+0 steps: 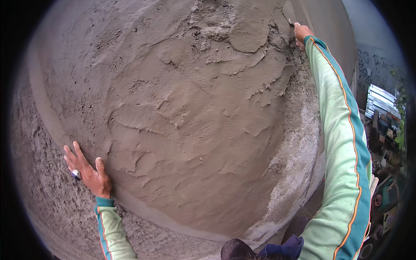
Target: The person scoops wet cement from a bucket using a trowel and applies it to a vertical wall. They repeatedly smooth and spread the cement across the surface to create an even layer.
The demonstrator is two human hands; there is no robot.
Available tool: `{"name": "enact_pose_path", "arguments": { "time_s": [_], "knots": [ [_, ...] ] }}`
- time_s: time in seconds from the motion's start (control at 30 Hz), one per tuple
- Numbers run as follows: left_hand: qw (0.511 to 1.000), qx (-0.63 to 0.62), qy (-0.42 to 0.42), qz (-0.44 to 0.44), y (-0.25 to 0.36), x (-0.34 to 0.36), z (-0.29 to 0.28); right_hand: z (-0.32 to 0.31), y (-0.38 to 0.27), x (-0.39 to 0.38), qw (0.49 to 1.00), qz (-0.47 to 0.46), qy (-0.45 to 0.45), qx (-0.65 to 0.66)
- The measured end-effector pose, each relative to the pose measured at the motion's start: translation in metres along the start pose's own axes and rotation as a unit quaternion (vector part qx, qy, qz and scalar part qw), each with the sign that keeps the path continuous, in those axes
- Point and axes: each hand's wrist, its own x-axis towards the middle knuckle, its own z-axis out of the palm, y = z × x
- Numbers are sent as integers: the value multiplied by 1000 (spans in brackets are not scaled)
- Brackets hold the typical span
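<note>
A surface of wet, uneven brown-grey plaster [195,121] fills most of the view. At the upper right my right hand [303,34] grips a trowel [288,11], whose pale blade is against the plaster beside a rough patch. At the lower left my left hand [86,169], wearing a ring, has its fingers spread on the wall where a smoother band borders rougher material. A lighter, rough unplastered strip [292,156] runs down the right side of the wet area.
On the far right are a wall with painted markings [372,65], a corrugated metal sheet [381,99], green leaves [401,136] and a jumble of objects [383,190]. My knee [236,251] shows at the bottom edge, below the plastered wall.
</note>
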Motion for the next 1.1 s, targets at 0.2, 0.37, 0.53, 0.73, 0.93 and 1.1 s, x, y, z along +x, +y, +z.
{"name": "enact_pose_path", "arguments": {
  "time_s": [0.2, 0.37, 0.53, 0.73, 0.93, 1.1],
  "knots": [
    [1000, 20, -5, 3, -5, 1, 2, -34, 105, -38, 984, 89, -88, 128],
    [1000, 30, 3, 9, -6, -1, 3, -14, 102, -105, 990, -67, -103, 72],
    [1000, -4, 4, 10, -4, 0, 2, -4, 45, -66, 989, -125, 6, -72],
    [1000, 11, 3, 3, -1, 0, 3, -22, 65, -21, 989, -46, 10, -141],
    [1000, 27, -1, 7, -5, -1, 2, -25, 124, -113, 974, -19, -160, 160],
    [1000, 26, 4, 16, -4, 1, 2, -15, 123, -165, 970, -118, -190, 95]
  ]
}}
